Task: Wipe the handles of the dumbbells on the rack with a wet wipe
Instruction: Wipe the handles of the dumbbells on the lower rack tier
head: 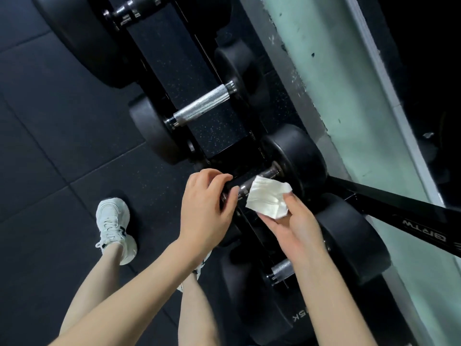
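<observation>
On rack [174, 71], dumbbell handle [243, 189] gripped at left end by left hand [207, 206]; wet wipe [267, 198] pinched by right hand [296, 221], laid against handle.

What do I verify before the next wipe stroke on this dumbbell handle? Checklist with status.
1. Wipe held by right hand: ok, pinched between thumb and fingers.
2. Wipe touching the handle: ok, it lies against it.
3. Left hand steadying the handle's near end: ok, fingers curl round it.
4. Wipe wrapped right round the handle: cannot tell, underside hidden.
5. Wipe wet: cannot tell.
6. Next handle uncovered: ok.
</observation>
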The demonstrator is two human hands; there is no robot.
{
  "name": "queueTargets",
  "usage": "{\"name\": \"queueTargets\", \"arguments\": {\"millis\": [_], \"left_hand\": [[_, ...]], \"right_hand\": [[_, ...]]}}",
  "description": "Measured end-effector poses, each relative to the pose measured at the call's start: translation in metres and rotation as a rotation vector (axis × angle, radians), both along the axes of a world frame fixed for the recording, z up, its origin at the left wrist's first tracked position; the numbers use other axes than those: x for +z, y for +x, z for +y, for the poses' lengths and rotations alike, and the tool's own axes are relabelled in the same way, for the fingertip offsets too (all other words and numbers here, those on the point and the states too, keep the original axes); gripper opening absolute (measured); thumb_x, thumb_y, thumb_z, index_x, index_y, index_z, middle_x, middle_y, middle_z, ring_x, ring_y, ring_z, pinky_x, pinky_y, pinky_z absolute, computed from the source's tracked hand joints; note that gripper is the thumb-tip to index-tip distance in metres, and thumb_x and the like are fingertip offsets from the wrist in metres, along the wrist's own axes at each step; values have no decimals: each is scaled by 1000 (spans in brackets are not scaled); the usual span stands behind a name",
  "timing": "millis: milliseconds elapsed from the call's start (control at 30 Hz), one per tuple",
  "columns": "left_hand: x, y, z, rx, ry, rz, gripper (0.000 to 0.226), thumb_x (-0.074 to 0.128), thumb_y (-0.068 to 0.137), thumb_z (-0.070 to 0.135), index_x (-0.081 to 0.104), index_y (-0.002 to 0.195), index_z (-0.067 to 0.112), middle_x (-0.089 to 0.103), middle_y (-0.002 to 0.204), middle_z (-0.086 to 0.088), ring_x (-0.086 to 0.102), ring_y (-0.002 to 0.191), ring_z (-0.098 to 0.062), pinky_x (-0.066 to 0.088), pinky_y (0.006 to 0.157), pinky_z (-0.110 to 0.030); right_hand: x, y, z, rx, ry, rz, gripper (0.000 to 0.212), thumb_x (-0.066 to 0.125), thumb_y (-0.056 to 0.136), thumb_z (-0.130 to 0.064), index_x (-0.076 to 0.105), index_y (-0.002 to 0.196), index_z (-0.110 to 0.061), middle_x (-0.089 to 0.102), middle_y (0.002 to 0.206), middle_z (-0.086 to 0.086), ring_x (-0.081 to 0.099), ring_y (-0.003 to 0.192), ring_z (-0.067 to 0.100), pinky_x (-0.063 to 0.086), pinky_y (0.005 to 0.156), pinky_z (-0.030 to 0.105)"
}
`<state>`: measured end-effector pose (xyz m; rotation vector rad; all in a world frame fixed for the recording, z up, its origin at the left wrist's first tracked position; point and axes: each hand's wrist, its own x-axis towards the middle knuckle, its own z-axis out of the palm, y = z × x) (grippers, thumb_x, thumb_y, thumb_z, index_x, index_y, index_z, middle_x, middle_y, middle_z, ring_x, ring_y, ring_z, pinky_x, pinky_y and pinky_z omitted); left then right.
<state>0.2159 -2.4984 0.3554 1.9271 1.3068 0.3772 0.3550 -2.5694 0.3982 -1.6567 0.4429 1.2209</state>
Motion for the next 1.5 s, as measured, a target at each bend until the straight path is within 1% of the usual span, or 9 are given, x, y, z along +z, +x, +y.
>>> {"name": "queueTargets", "arguments": {"millis": [333,433,533,667,800,933,1133,1300,1500], "left_hand": [[9,50,29,-428,-184,-11,37,69,84,33,66,119,23,63,92,2,60,87,-18,48,73,-28],[0,54,44,-499,-204,66,24,69,82,21,72,105,21,68,93,1,62,88,-17,48,76,-29],[-6,57,59,-347,-273,18,11,70,80,15,77,88,16,74,83,-3,66,77,-13,46,67,-21],[-24,79,71,-238,-305,-2,8,72,77,17,78,84,17,75,83,-2,66,75,-7,37,59,-1],[-56,105,57,-247,-494,-44,23,79,73,24,73,91,10,74,88,-6,67,81,-12,48,72,-14],[-75,112,44,-362,-626,-60,56,69,61,58,71,82,6,65,71,0,55,67,-6,41,65,-27],[-79,107,55,-580,-589,-20,36,66,87,35,52,60,15,39,57,10,37,49,4,29,50,-12],[-85,79,67,-834,-550,190,29,68,84,37,66,74,10,55,67,1,48,64,-7,36,57,-23],[-77,90,66,-609,-854,89,33,62,90,32,59,64,12,50,51,10,45,42,3,37,43,-11]], "right_hand": [[-4,-19,24,-517,147,297,26,37,98,-6,60,91,2,69,65,12,66,51,13,58,55,25],[-13,-24,24,-484,129,237,30,38,100,-13,63,92,2,71,80,17,70,71,22,59,68,33],[-17,-31,13,-352,-34,-66,25,44,100,-21,65,97,-7,70,96,15,68,89,25,56,78,36],[-25,-54,-7,-161,-302,-414,25,50,96,-27,68,81,-17,72,86,2,68,87,19,53,86,38],[-53,-85,-14,-69,-392,-415,30,49,90,-42,66,68,-30,72,84,-2,67,89,24,49,90,47],[-79,-96,-22,-176,-336,-460,32,43,98,-27,65,78,-35,72,91,-11,68,90,17,48,91,38],[-97,-110,-6,-421,-213,-472,31,40,100,-15,66,83,-18,68,87,-7,63,87,16,44,75,13],[-101,-114,-6,-489,-172,-544,29,40,100,-15,63,84,-24,66,85,-13,59,78,-8,40,73,5],[-108,-118,-6,-522,-158,-594,30,40,100,-16,65,84,-11,68,86,-3,60,80,0,41,76,8]]}}
